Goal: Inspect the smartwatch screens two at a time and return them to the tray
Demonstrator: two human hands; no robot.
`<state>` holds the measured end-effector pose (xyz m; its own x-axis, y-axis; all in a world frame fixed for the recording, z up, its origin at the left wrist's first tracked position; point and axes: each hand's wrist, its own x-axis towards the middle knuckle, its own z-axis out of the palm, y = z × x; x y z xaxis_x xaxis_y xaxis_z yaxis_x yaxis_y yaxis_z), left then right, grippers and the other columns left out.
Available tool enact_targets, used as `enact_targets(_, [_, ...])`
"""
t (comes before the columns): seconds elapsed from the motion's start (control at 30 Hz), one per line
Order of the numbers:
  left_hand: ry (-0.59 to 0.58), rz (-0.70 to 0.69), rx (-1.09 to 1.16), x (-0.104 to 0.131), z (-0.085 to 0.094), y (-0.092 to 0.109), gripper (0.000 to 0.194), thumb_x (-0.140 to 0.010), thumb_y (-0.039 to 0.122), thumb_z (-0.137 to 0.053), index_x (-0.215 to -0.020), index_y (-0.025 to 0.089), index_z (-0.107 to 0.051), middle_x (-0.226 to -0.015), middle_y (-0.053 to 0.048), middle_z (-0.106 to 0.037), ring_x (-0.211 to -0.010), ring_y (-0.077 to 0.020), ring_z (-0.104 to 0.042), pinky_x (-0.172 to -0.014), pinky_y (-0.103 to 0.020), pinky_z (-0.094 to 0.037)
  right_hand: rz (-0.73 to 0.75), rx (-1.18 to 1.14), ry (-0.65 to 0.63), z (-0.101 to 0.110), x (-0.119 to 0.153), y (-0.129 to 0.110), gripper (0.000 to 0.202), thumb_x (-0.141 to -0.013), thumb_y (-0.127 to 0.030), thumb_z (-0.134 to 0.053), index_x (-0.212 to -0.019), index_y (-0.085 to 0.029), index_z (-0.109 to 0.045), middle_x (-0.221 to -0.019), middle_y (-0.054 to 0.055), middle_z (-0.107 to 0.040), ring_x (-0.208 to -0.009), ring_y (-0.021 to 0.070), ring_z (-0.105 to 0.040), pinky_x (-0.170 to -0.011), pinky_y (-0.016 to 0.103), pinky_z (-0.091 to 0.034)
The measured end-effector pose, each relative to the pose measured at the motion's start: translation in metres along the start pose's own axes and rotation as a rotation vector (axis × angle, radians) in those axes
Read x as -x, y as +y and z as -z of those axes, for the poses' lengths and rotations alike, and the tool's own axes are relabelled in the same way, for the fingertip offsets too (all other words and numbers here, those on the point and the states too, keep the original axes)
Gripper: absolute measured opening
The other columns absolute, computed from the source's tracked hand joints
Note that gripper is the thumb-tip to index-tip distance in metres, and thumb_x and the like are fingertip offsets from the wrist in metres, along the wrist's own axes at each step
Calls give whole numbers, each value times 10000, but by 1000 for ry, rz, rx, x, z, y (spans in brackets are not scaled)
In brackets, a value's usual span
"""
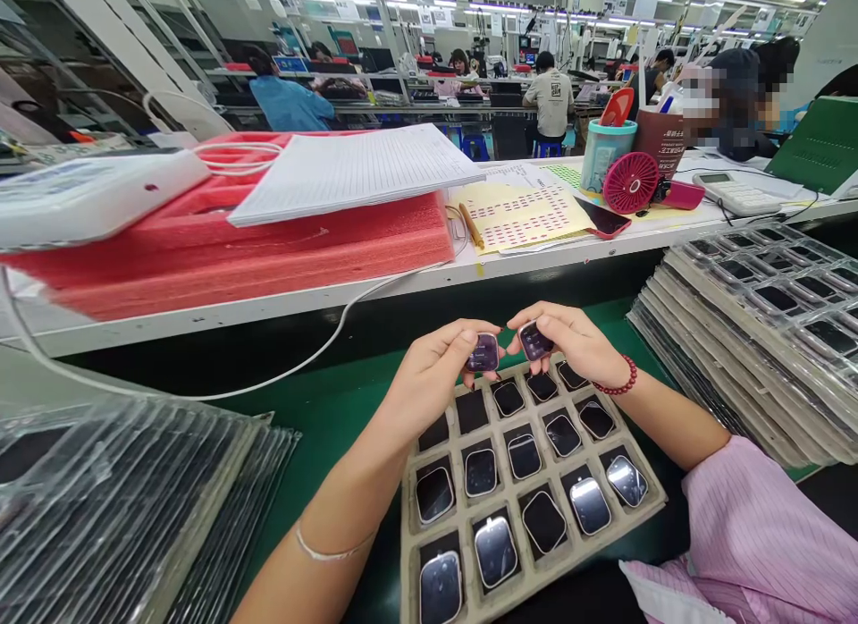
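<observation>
Pinching a lit watch (483,352) by its edges with the left hand (434,363), and a second watch (534,340) likewise with the right hand (582,340); keeping thumbs mostly to the margins, probably to leave both screens uncovered. Holding both side by side and tilted towards the wearer, apparently for easy reading and comparing. Just below the hands, keeping a compartmented tray (559,570), perhaps for a short reach to any cell. Bedding further watches there one to a cell, faces up, likely against rubbing. Showing only dark lining in the cell under the left hand. Out to the right of the right hand, stacking filled trays (744,338) high, presumably to spare bench room; well left of the left hand, piling clear trays (134,508) similarly. Beyond the hands, raising a white shelf (536,265) above the work, bearing red foam (301,248) under a paper pad (362,172), plus a pink fan (630,182) facing back towards the hands, probably for cooling
</observation>
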<state>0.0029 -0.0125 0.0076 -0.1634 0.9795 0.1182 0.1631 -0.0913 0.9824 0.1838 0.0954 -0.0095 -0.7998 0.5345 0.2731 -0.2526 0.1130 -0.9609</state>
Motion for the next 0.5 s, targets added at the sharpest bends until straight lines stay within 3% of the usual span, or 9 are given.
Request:
enact_targets(0.1, [-7,-14,1,0,1,1,422,-856,439,-634,-1167,154,-633,-979,-89,-721,-781,-191,-691,-603,-257,-522,11,-16,0,1,0,0,295,-965,-351,-520,-1156,-135,-582,-965,88,-708,-643,114,-677,-513,179,-537])
enact_targets(0.23, [-6,-2,-13,0,-1,4,434,-753,264,-699,-1164,159,-608,-1015,-69,-703,-820,-183,-692,-779,-315,-568,21,31,0,-2,0,0,462,-796,-123,-611,-1248,-176,-530,-1069,66,-687,-793,125,-689,-632,197,-577])
enact_targets(0.3, [-8,0,-16,0,-2,4,382,-753,238,-665,-1124,155,-619,-986,-61,-698,-791,-173,-688,-782,-322,-572,8,50,5,-3,0,0,478,-767,-89,-581,-1234,-178,-538,-1059,62,-687,-814,128,-689,-650,202,-577])
enact_targets(0.4, [-21,1,-31,1,-2,5,457,-723,200,-654,-1175,157,-603,-1017,-66,-698,-798,-170,-686,-759,-304,-568,-16,59,-3,-3,0,-2,515,-740,-81,-585,-1241,-182,-529,-1078,68,-678,-857,150,-692,-663,222,-585])
enact_targets(0.5, [-22,6,-58,2,-1,6,473,-758,250,-656,-1218,155,-599,-1046,-84,-700,-800,-179,-685,-657,-265,-545,-33,45,-20,-2,1,-4,470,-777,-115,-607,-1237,-179,-531,-1078,71,-677,-865,155,-690,-665,231,-592])
